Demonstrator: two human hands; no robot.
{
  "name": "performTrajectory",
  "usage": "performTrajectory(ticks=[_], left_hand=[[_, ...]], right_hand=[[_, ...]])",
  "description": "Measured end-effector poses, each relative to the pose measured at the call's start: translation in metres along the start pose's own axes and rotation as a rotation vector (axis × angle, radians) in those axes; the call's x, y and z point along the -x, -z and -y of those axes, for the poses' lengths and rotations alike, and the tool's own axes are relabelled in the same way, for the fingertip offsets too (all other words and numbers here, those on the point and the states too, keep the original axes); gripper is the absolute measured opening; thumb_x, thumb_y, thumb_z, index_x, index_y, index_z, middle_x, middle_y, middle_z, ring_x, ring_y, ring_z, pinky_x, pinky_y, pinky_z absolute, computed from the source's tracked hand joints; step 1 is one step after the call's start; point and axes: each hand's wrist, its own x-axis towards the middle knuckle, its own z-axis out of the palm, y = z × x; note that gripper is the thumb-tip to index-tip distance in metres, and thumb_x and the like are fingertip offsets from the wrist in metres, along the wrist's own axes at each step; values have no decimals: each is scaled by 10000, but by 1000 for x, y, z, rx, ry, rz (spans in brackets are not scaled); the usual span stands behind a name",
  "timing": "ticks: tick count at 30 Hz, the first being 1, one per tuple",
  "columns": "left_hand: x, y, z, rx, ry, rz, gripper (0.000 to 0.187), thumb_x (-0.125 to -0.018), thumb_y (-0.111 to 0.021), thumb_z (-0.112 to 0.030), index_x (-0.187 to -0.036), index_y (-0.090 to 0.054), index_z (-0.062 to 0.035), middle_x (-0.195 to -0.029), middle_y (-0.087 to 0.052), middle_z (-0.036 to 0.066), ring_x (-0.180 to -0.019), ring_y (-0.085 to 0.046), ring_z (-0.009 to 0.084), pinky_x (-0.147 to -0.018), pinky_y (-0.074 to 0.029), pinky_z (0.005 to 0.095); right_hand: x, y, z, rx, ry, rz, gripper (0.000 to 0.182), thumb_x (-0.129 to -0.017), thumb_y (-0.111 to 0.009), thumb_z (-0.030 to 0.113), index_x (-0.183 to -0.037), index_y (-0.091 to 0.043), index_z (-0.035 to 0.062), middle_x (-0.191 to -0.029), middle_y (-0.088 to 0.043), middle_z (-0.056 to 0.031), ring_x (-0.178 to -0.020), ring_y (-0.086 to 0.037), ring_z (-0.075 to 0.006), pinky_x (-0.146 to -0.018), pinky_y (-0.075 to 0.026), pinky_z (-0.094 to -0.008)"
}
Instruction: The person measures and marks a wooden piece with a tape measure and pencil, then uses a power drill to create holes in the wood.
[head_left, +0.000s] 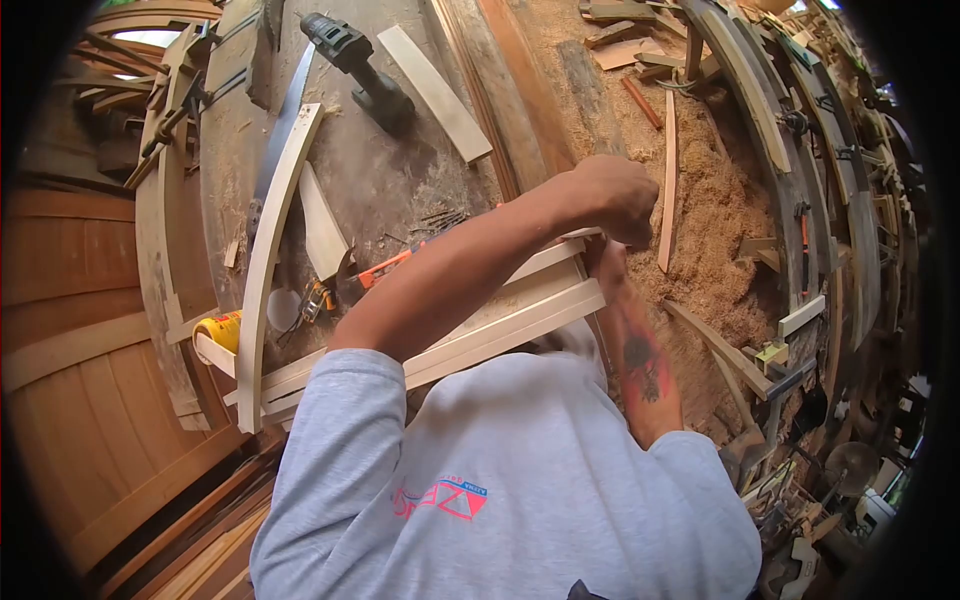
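Observation:
My left arm reaches across my body, and my left hand (618,198) is closed in a fist above the right end of a pale wooden frame (520,315). Whatever its fingers grip is hidden from me. Just beneath it is my right hand (608,262), at the end of the frame, its fingers mostly covered by the left. The frame's long pale strips lie close to my chest, partly behind my left forearm. A curved pale strip (280,250) rests across its left end. An orange tool (385,268) shows behind my forearm.
A cordless drill (362,78), a saw blade (284,125) and a pale board (435,95) lie on the workbench (420,170). A yellow bottle (220,330) sits at left. Sawdust (715,230) heaps to the right, near clamps and timber. Panelled wood (80,370) stands left.

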Motion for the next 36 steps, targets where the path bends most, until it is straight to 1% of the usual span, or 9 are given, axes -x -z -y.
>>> performTrajectory(ticks=[4, 7, 10, 12, 13, 15, 18, 25, 36], left_hand=[[-32, 2, -16, -55, -4, 67, 283, -718, -602, -208, -836, -747, 4, -854, -706, 222, -783, -695, 390, -666, -553, 456], [-52, 6, -27, -114, 137, 225, 342, -765, -635, -263, -1035, -776, -107, -1044, -736, 141, -975, -711, 305, -784, -574, 409], [-59, 9, -33, -85, 179, 237, 340, -782, -622, -251, -1054, -769, -111, -1050, -735, 136, -981, -710, 302, -798, -573, 409], [-62, 10, -34, -85, 184, 239, 343, -782, -616, -243, -1059, -767, -106, -1055, -734, 140, -988, -709, 305, -804, -573, 413], [-61, 12, -33, -71, 202, 230, 347, -783, -611, -234, -1064, -764, -100, -1060, -732, 144, -996, -708, 307, -809, -572, 417], [-58, 12, -30, -42, 153, 186, 341, -777, -604, -214, -1043, -763, -71, -1054, -733, 159, -997, -710, 315, -803, -577, 425], [-59, 7, -25, 25, 226, 245, 341, -773, -599, -209, -1024, -763, -47, -1039, -732, 179, -982, -714, 327, -802, -581, 427], [-59, 11, -15, 36, 196, 270, 321, -755, -611, -215, -975, -775, -49, -997, -742, 154, -943, -723, 314, -785, -580, 409], [-71, -4, 6, 146, 123, 286, 321, -741, -660, -266, -1000, -783, -122, -1011, -738, 137, -940, -714, 311, -775, -568, 400]], right_hand=[[4, -11, 8, -28, -11, -78, 590, -1004, -422, 590, -1260, -563, 78, -1125, -652, -89, -989, -661, -259, -875, -533, -440], [0, 1, 4, -86, -76, -3, 694, -1028, -372, 595, -1525, -334, 112, -1481, -476, -129, -1335, -492, -283, -1087, -428, -456], [-9, 19, -5, 289, 61, 106, 700, -1028, -379, 593, -1546, -314, 126, -1525, -445, -136, -1375, -457, -315, -1133, -382, -467], [-5, 22, -2, 920, 266, 129, 712, -1009, -440, 606, -1524, -344, 124, -1484, -478, -140, -1335, -486, -341, -1112, -407, -473], [-12, 31, -11, 912, 272, 116, 712, -1009, -440, 606, -1524, -344, 124, -1484, -478, -140, -1335, -486, -341, -1112, -407, -473], [-30, 45, -29, -232, -120, 140, 746, -974, -512, 627, -1502, -373, 118, -1454, -502, -140, -1316, -501, -348, -1109, -411, -479], [5, -1, -1, -358, -137, -112, 789, -951, -507, 675, -1492, -388, 112, -1456, -505, -133, -1320, -502, -335, -1114, -403, -478], [0, 7, -4, -169, -9, 90, 761, -971, -464, 645, -1490, -389, 93, -1493, -477, -125, -1341, -493, -312, -1119, -398, -472], [12, -3, -5, -288, 110, -78, 607, -967, -582, 467, -1433, -456, 99, -1399, -556, -102, -1282, -543, -271, -1094, -430, -435]])
